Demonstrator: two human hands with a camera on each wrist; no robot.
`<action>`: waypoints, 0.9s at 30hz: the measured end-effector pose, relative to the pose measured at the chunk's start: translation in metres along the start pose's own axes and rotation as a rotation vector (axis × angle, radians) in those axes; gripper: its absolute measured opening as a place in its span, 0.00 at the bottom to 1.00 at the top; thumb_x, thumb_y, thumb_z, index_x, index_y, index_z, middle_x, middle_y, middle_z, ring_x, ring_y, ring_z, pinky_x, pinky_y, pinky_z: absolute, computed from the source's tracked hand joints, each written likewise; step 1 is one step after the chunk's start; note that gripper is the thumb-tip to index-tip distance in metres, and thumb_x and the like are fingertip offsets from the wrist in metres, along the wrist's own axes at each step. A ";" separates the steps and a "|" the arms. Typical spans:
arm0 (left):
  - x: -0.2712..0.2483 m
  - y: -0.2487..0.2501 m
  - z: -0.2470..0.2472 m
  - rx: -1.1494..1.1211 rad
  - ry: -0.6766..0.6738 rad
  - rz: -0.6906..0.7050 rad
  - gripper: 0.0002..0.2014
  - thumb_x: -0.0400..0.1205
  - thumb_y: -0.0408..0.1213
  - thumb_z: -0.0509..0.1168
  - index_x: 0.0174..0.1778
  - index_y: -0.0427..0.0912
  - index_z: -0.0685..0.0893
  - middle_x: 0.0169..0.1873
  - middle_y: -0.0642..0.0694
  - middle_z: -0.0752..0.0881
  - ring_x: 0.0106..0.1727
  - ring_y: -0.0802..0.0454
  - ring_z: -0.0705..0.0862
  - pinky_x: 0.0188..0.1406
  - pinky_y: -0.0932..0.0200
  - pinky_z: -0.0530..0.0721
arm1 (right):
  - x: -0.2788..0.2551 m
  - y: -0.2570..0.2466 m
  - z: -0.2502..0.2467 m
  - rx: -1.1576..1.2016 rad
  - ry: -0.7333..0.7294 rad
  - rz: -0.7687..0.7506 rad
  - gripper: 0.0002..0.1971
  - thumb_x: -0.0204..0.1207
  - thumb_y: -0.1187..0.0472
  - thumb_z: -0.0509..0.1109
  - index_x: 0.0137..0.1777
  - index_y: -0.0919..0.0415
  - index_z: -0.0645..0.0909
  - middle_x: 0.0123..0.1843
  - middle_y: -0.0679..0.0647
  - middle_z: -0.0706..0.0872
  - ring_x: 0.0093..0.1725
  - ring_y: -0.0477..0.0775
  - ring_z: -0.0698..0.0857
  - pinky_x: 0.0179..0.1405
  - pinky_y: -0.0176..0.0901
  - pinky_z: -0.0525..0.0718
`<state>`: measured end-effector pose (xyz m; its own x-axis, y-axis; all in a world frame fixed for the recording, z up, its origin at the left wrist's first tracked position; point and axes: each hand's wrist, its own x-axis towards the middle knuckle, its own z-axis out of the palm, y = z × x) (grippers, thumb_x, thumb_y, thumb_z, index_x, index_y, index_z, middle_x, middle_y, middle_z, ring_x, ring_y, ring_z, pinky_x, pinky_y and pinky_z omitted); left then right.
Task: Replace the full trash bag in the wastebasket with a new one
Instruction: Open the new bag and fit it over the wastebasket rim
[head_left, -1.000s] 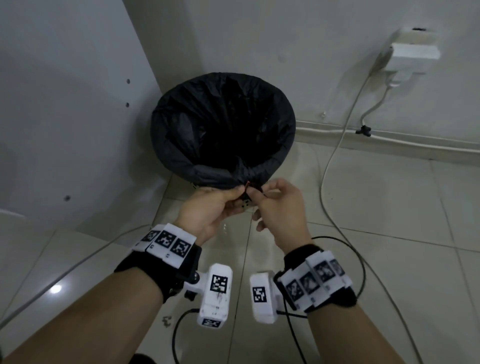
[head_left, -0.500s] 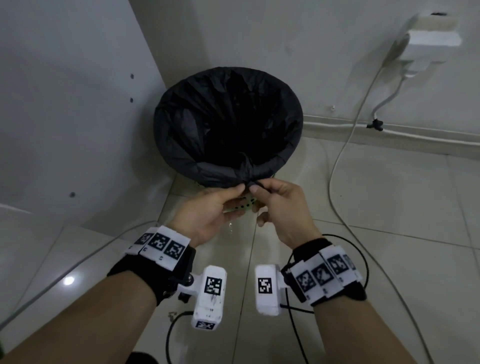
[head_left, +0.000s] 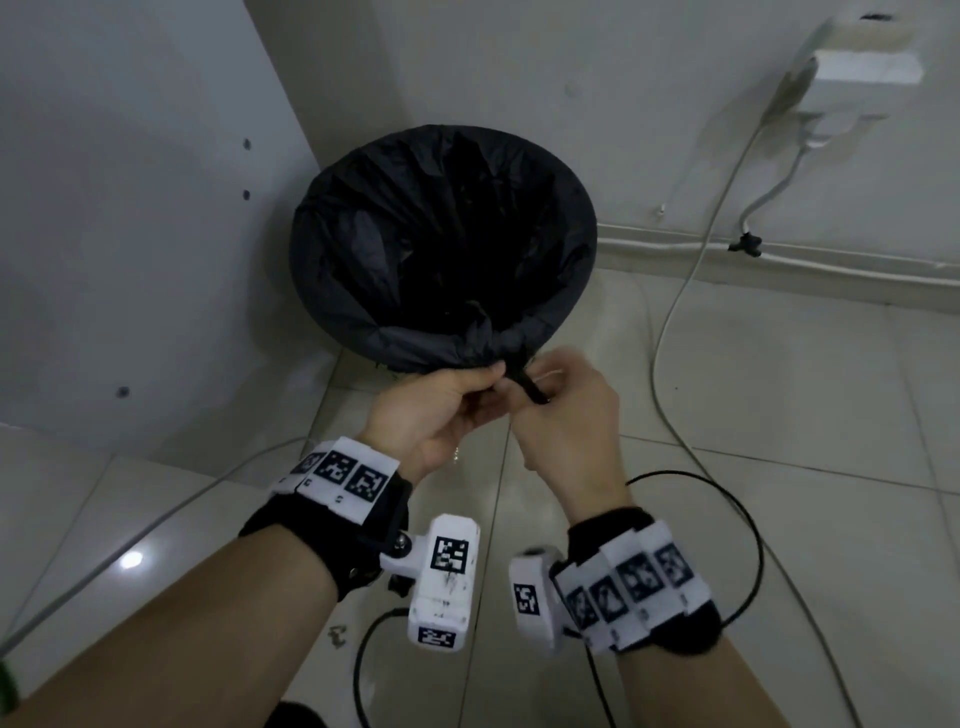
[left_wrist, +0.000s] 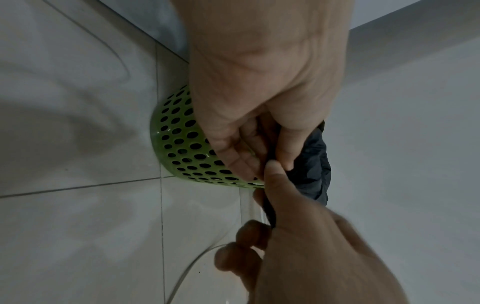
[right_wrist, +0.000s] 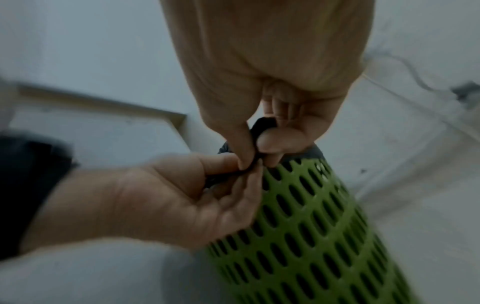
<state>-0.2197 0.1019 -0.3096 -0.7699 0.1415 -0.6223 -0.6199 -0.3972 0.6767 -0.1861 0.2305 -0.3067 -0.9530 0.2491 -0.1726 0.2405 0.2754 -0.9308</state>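
Observation:
A black trash bag (head_left: 441, 244) lines a green perforated wastebasket (left_wrist: 182, 144) standing in the corner of the tiled floor. The bag's rim is gathered into a twisted tail (head_left: 524, 382) at the near side of the basket. My left hand (head_left: 452, 400) pinches the gathered plastic at the rim. My right hand (head_left: 561, 410) grips the twisted tail just beside it, thumb and fingers curled round it. In the right wrist view the tail (right_wrist: 262, 125) runs between the thumb and fingers, above the green basket (right_wrist: 311, 226). What lies inside the bag is too dark to see.
A white cabinet panel (head_left: 130, 208) stands left of the basket and a wall behind it. A white wall adapter (head_left: 857, 67) sits at the upper right, its cable (head_left: 670, 322) trailing over the floor. A black wire (head_left: 748, 519) loops by my right wrist.
Both hands have shifted slightly right and up along the rim. The gathered plastic now stands out as a longer twisted tail in my right hand.

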 end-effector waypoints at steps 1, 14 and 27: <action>0.001 0.001 0.000 -0.013 0.019 0.007 0.08 0.80 0.26 0.69 0.54 0.32 0.87 0.36 0.43 0.91 0.31 0.54 0.88 0.32 0.62 0.88 | -0.004 0.003 0.003 -0.116 0.056 -0.197 0.09 0.73 0.60 0.79 0.45 0.55 0.80 0.34 0.45 0.85 0.31 0.46 0.84 0.30 0.38 0.84; 0.001 -0.008 -0.011 0.104 -0.076 0.036 0.17 0.82 0.35 0.66 0.65 0.34 0.85 0.55 0.37 0.88 0.57 0.45 0.84 0.54 0.52 0.84 | 0.004 0.012 0.013 0.016 -0.061 -0.123 0.08 0.80 0.66 0.69 0.43 0.60 0.90 0.37 0.51 0.90 0.33 0.49 0.85 0.30 0.40 0.82; 0.002 -0.007 -0.005 0.064 -0.045 -0.012 0.10 0.80 0.29 0.70 0.56 0.41 0.89 0.47 0.46 0.91 0.46 0.52 0.88 0.45 0.55 0.90 | 0.014 0.006 -0.003 0.194 -0.063 0.104 0.03 0.77 0.63 0.74 0.47 0.62 0.84 0.35 0.52 0.85 0.24 0.47 0.79 0.23 0.41 0.80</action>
<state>-0.2163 0.1004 -0.3174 -0.7674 0.1870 -0.6134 -0.6366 -0.3365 0.6939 -0.1972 0.2388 -0.3135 -0.9359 0.2069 -0.2851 0.3041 0.0660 -0.9504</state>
